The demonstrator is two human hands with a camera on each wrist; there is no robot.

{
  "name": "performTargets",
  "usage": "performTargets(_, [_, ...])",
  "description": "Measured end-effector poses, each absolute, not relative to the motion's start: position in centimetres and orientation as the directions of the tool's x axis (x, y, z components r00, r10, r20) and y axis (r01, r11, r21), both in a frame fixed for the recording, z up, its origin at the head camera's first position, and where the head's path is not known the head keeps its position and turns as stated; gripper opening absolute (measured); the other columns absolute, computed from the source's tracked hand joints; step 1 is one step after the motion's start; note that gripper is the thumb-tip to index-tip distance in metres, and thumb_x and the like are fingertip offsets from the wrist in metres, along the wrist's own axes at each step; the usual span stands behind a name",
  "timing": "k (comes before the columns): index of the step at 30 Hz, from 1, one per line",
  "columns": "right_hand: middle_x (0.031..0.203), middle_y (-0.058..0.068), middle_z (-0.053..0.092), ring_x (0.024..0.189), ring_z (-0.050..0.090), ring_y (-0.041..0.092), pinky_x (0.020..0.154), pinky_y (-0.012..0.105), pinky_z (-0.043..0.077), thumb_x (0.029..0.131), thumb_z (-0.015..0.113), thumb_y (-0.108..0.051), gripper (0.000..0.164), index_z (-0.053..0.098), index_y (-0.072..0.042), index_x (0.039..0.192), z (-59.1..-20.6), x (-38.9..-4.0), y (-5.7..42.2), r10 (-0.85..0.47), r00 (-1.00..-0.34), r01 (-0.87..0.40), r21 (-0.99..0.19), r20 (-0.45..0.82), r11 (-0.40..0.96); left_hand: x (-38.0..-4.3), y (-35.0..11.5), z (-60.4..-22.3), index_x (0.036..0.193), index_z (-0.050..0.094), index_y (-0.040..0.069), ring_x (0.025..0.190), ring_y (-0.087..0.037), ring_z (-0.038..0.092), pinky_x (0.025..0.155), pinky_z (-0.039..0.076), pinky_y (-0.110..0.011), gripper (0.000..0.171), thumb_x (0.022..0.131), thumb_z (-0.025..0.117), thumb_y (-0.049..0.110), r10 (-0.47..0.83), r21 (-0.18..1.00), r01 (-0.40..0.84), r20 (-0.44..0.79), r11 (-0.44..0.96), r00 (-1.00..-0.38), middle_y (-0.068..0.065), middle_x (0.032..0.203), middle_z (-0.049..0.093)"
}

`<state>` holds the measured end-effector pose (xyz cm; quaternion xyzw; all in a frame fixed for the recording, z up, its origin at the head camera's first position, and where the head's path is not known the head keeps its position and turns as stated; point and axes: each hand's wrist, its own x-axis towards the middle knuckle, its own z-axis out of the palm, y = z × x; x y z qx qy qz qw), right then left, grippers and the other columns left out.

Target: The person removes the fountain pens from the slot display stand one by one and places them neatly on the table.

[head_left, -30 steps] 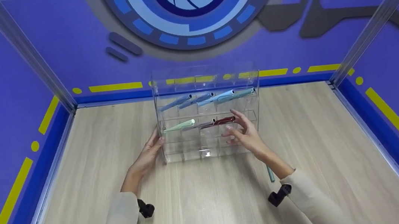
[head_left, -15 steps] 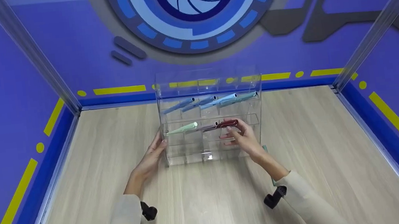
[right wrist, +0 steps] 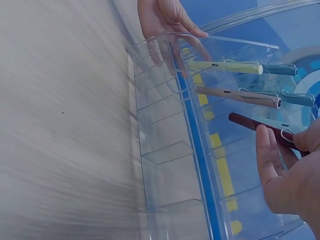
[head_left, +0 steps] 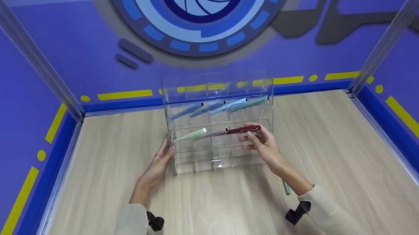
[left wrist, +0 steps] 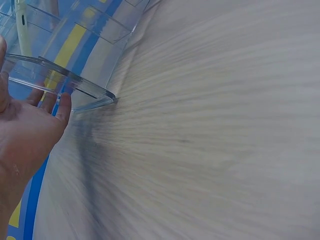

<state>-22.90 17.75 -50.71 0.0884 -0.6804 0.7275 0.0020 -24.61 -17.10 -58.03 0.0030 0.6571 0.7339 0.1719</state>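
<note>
A clear acrylic pen rack [head_left: 195, 166] stands on the table, holding capped pens in two rows. My left hand [head_left: 156, 169] rests against the rack's left side; in the left wrist view its fingers [left wrist: 64, 107] are fairly straight along the panel. My right hand [head_left: 268, 148] pinches a dark red pen [head_left: 243, 129] near its clip end, at the right part of the lower row. In the right wrist view that dark red pen [right wrist: 245, 121] slants across the rack's front, beside a mauve-grey pen [right wrist: 225, 93] and a pale green pen [right wrist: 202, 65].
The upper row bears blue pens, such as a light blue pen [head_left: 228, 106], and a teal pen [head_left: 251, 103] at right. Another green-teal pen [head_left: 286, 187] lies on the wooden table [head_left: 213, 219], partly behind my right forearm. A blue patterned wall [head_left: 110, 81] stands behind the rack.
My right hand has taken hold of the dark red pen and moved it rightward, away from the mauve-grey pen. The left hand stays at the rack's side.
</note>
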Motion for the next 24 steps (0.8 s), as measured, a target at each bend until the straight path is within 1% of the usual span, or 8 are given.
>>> performTargets(2, [0.125, 0.016, 0.066, 0.102, 0.071, 0.012, 0.085, 0.030, 0.063, 0.107, 0.051, -0.005, 0.035, 0.049, 0.006, 0.141, -50.5, -22.7, 18.1, -0.111, -0.982, -0.146, -0.986, 0.155, -0.079, -24.7, -17.1, -58.1, 0.166, 0.002, 0.032, 0.161, -0.019, -0.010, 0.132, -0.004, -0.043, 0.071, 0.110, 0.046, 0.039, 0.255, 0.964, -0.254, -0.227, -0.079, -0.940, 0.003, 0.175, -0.005])
performTargets(6, [0.125, 0.006, 0.065, 0.108, 0.069, 0.011, 0.091, 0.028, 0.061, 0.107, 0.050, -0.007, 0.038, 0.045, 0.009, 0.141, -50.0, -22.4, 18.7, -0.108, -0.974, -0.189, -0.978, 0.199, -0.090, -24.7, -17.2, -58.1, 0.165, 0.003, 0.033, 0.161, -0.019, -0.011, 0.132, -0.005, -0.045, 0.073, 0.109, 0.047, 0.041, 0.259, 0.964, -0.252, -0.224, -0.079, -0.939, 0.004, 0.175, -0.005])
performTargets(9, [0.125, 0.002, 0.065, 0.110, 0.068, 0.010, 0.094, 0.026, 0.059, 0.108, 0.050, -0.008, 0.040, 0.043, 0.010, 0.142, -49.8, -22.3, 19.3, -0.099, -0.969, -0.218, -0.972, 0.226, -0.083, -24.7, -17.2, -58.1, 0.166, 0.002, 0.032, 0.161, -0.020, -0.011, 0.132, -0.005, -0.045, 0.075, 0.108, 0.049, 0.042, 0.268, 0.966, -0.242, -0.212, -0.087, -0.940, 0.003, 0.175, -0.006])
performTargets(12, [0.125, 0.003, 0.063, 0.112, 0.066, 0.011, 0.097, 0.027, 0.059, 0.108, 0.049, -0.009, 0.039, 0.043, 0.008, 0.143, -49.7, -22.1, 19.9, -0.096, -0.965, -0.234, -0.968, 0.242, -0.093, -24.7, -17.2, -58.1, 0.166, 0.001, 0.032, 0.161, -0.022, -0.011, 0.131, -0.006, -0.046, 0.073, 0.109, 0.047, 0.040, 0.276, 0.968, -0.237, -0.205, -0.087, -0.939, 0.002, 0.175, -0.007])
performTargets(16, [0.123, 0.009, 0.060, 0.112, 0.066, 0.014, 0.100, 0.033, 0.058, 0.109, 0.047, -0.008, 0.036, 0.045, 0.002, 0.143, -49.7, -21.9, 20.6, -0.113, -0.963, -0.230, -0.964, 0.246, -0.136, -24.7, -17.2, -58.3, 0.165, 0.005, 0.037, 0.162, -0.021, -0.010, 0.131, -0.006, -0.048, 0.067, 0.110, 0.044, 0.039, 0.274, 0.968, -0.240, -0.212, -0.070, -0.938, 0.004, 0.175, -0.005])
performTargets(20, [0.122, 0.006, 0.058, 0.113, 0.066, 0.016, 0.101, 0.035, 0.058, 0.109, 0.045, -0.008, 0.040, 0.040, 0.002, 0.148, -49.8, -21.7, 21.5, -0.124, -0.961, -0.228, -0.962, 0.247, -0.151, -24.7, -17.2, -58.3, 0.165, 0.006, 0.038, 0.162, -0.021, -0.010, 0.131, -0.006, -0.049, 0.066, 0.110, 0.044, 0.039, 0.265, 0.971, -0.232, -0.208, -0.062, -0.942, 0.005, 0.175, -0.003])
performTargets(24, [0.121, 0.002, 0.058, 0.113, 0.066, 0.012, 0.099, 0.032, 0.059, 0.110, 0.044, -0.009, 0.046, 0.032, 0.003, 0.153, -49.9, -21.6, 22.4, -0.112, -0.969, -0.207, -0.970, 0.221, -0.129, -24.7, -17.2, -58.3, 0.165, 0.007, 0.038, 0.162, -0.021, -0.010, 0.131, -0.007, -0.050, 0.067, 0.110, 0.045, 0.039, 0.258, 0.971, -0.234, -0.213, -0.053, -0.942, 0.005, 0.175, -0.003])
